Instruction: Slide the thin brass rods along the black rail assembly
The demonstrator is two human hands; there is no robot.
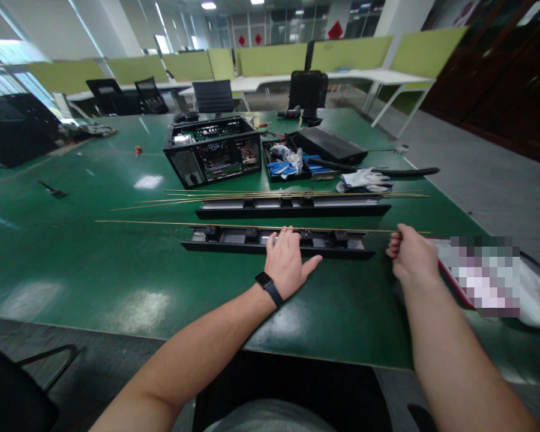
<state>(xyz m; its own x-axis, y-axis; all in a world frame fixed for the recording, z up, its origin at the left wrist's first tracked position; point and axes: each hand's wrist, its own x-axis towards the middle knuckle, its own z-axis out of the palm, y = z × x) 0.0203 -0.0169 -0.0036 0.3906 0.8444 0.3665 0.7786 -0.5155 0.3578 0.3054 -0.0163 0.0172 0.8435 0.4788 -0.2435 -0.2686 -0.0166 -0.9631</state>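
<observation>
A black channel-shaped rail (pixel 234 246) with several black blocks inside lies lengthwise across the green table. Along its far side runs a thin brass-coloured rod (pixel 139 222), reaching well past both ends of the rail. My left hand (pixel 285 261) lies palm down over the middle of this rail, fingers stretched forward and thumb spread to the right; its fingertips reach the rod. At the right, my right hand (pixel 411 255) is closed in a pinch on the rod near its right end. A second, similar rail (pixel 292 211) lies just beyond, with several more thin rods (pixel 180 202) over it.
An open computer case (pixel 213 153) stands behind the rails. Right of it are a black tray (pixel 290 177) holding blue-and-white gloves, a flat black box (pixel 328 146), and a pale glove (pixel 364 179). A blurred-out bag (pixel 533 300) lies by my right forearm. A small black tool (pixel 51 189) lies left.
</observation>
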